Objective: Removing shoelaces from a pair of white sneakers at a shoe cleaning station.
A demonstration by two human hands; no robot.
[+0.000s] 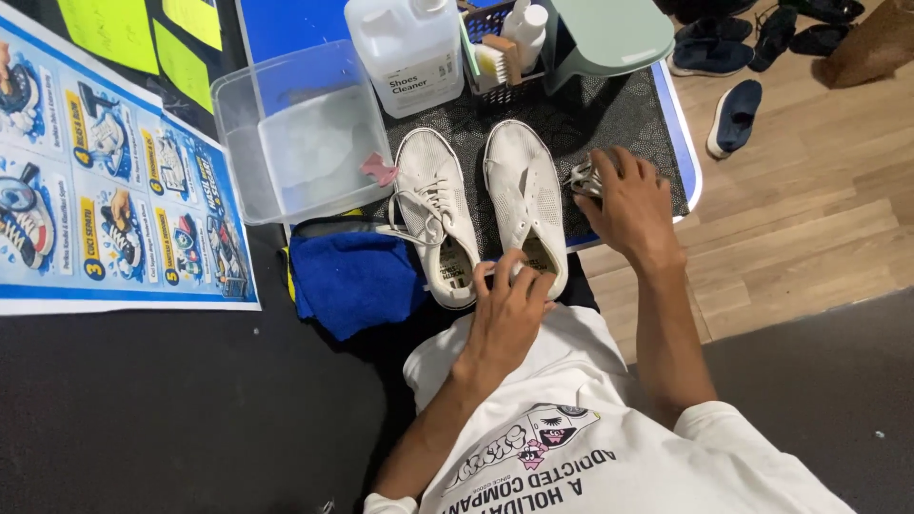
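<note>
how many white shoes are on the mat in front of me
2. The left white shoe, with its laces in, lies beside the clear tub. The right white shoe lies next to it, its heel under the left hand. The right hand holds loose laces.

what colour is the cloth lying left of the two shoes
The cloth is bright blue, seen in the head view.

Matt white mesh-cloth shoes (481, 209)
</note>
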